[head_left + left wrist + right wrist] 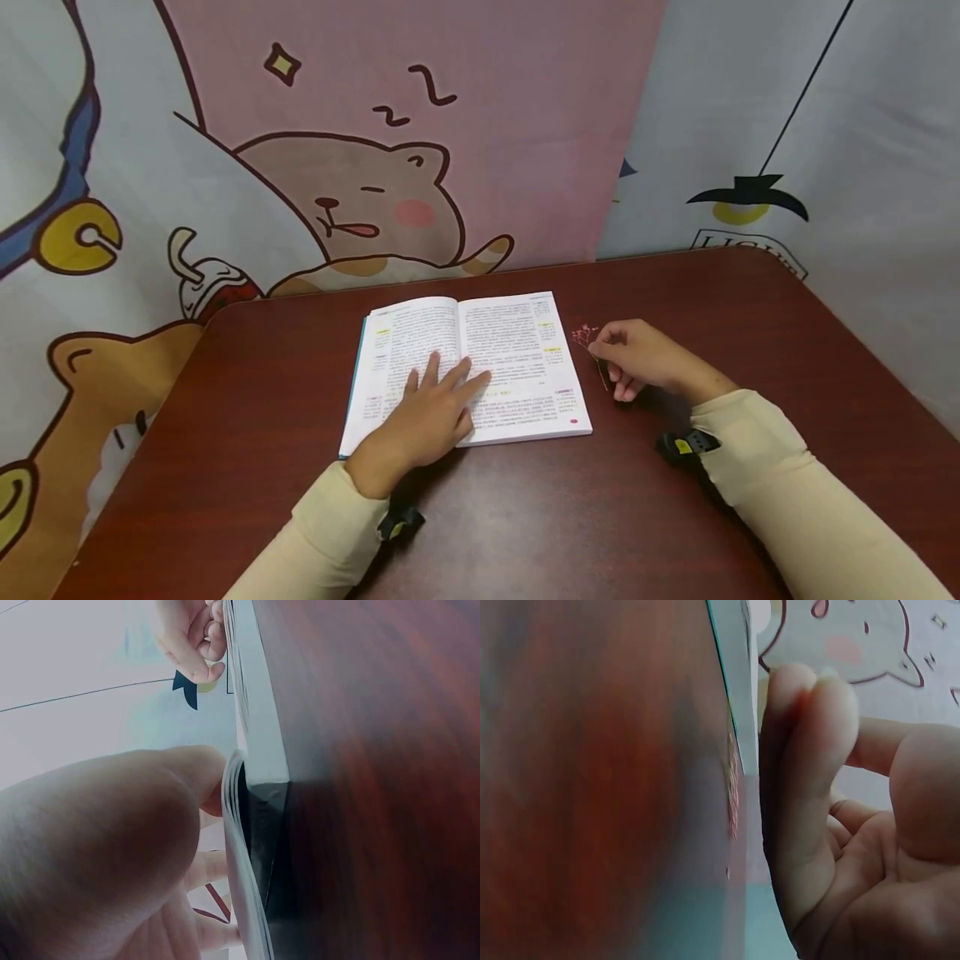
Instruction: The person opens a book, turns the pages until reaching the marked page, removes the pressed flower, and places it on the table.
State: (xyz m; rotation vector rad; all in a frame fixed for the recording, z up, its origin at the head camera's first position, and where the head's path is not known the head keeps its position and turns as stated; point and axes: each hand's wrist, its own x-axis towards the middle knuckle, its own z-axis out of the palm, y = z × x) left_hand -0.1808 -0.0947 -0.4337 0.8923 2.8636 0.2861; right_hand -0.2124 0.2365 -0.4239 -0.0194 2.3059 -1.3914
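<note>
An open book with printed pages lies on the table. My left hand rests across its lower middle, fingers spread over the gutter and both pages. From low down in the left wrist view, that hand's fingers stand against the page edges. Just right of the book, my right hand pinches a thin-stemmed sprig of small pink flowers between thumb and forefinger. The blossoms point up and left, and the stem runs down past the fingertips. In the right wrist view the thumb and forefinger tips meet.
The dark red-brown table extends around the book on all sides. Behind it hangs a cloth printed with cartoon animals. Each wrist bears a black strap below a cream sleeve.
</note>
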